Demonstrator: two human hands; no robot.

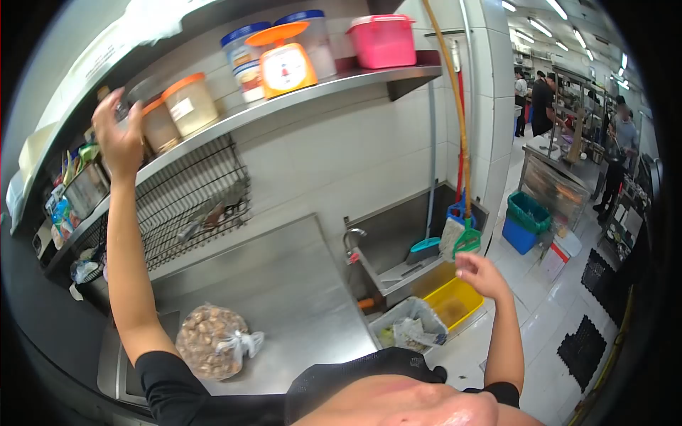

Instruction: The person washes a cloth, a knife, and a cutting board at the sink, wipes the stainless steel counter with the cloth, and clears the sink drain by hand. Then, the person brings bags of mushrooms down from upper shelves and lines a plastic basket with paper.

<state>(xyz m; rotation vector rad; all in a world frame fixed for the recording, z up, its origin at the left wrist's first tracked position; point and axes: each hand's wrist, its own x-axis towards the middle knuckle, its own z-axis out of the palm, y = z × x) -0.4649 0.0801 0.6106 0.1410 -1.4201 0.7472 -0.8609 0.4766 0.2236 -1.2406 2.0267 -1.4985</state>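
My left hand (117, 138) is raised to the wall shelf (284, 99), its thumb and fingers apart. A small dark object, blurred, shows behind the gap between them; whether the hand touches it I cannot tell. Just right of that hand stand a brownish jar with an orange lid (158, 124) and a tub of pale contents (190, 106). Out to the right, my right hand (483, 275) hangs in the air with loosely curled fingers and nothing visible in it. A tied clear bag of brown lumpy pieces (209, 341) lies on the steel counter (298, 298).
Along the shelf are an orange kitchen scale (285, 67), blue-lidded tubs and a pink container (383, 41). Below hangs a wire rack (185, 202). A sink, a lined bin (419, 312), a yellow crate (455, 302) and mops are ahead. Other people work at back right.
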